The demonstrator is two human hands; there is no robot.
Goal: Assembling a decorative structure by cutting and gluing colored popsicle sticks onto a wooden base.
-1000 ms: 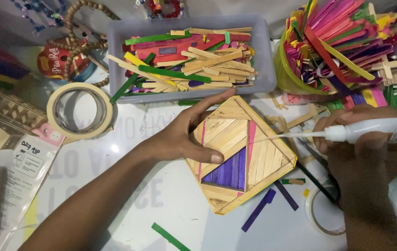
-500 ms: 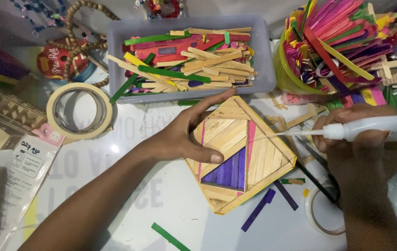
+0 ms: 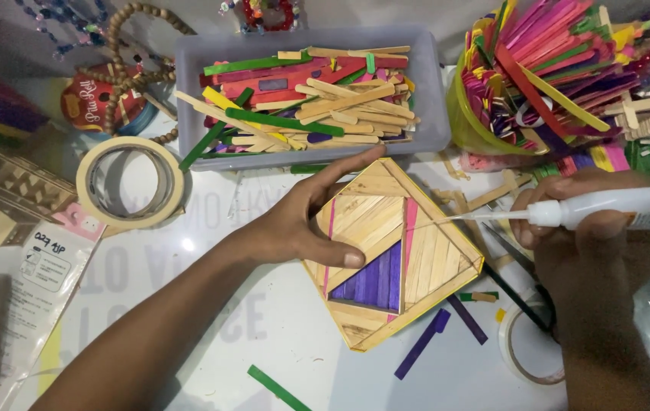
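A square panel of craft sticks (image 3: 408, 266) lies turned like a diamond on the white table, mostly plain wood with a purple triangle and a pink stripe. My left hand (image 3: 302, 221) rests flat on its left half, thumb on the wood, index finger along the upper left edge. My right hand (image 3: 599, 236) grips a white glue bottle (image 3: 622, 209) held sideways. Its long thin nozzle reaches left over the panel's upper right part, near the pink stripe.
A grey tray (image 3: 428, 99) of mixed coloured and plain sticks stands behind the panel. A yellow-green cup (image 3: 466, 122) packed with coloured sticks is at the back right. Two tape rolls (image 3: 130, 183) (image 3: 530, 350), loose sticks (image 3: 424, 342), beads and packets lie around.
The glue nozzle has crept slightly left along the panel. My left hand stays where it was on the panel.
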